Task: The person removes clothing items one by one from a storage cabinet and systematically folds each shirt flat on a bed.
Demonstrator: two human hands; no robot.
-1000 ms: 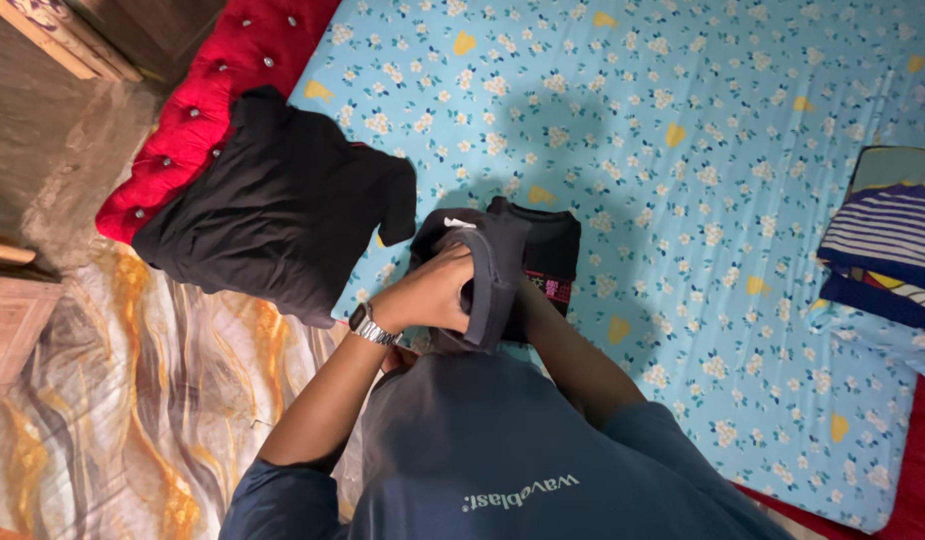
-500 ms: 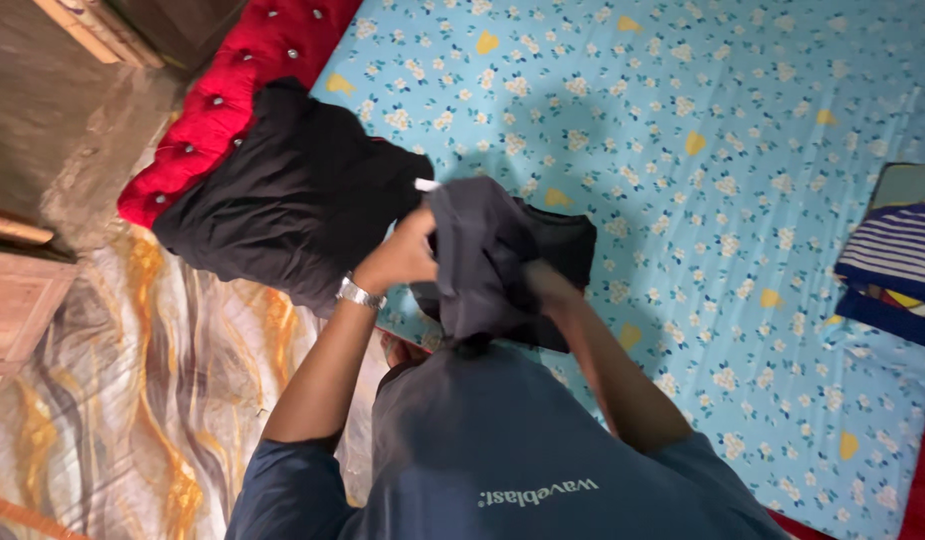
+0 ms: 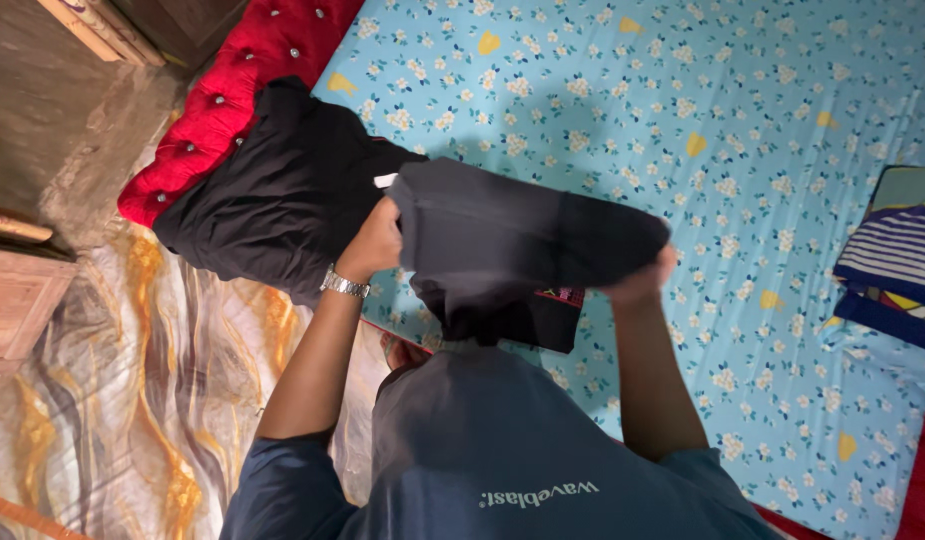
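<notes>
Both hands, left (image 3: 374, 243) and right (image 3: 642, 283), grip the dark shirt (image 3: 522, 235) stretched above the bed (image 3: 682, 100); a loosened corner could sag and spoil the fold.

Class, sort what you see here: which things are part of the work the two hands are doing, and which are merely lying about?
In hand:
- dark grey garment, stretched between both hands
- left hand, gripping one end
- right hand, gripping the other end

Lying about:
- black clothing heap
- stack of striped folded clothes
- flowered blue sheet
- red tufted cushion
</notes>
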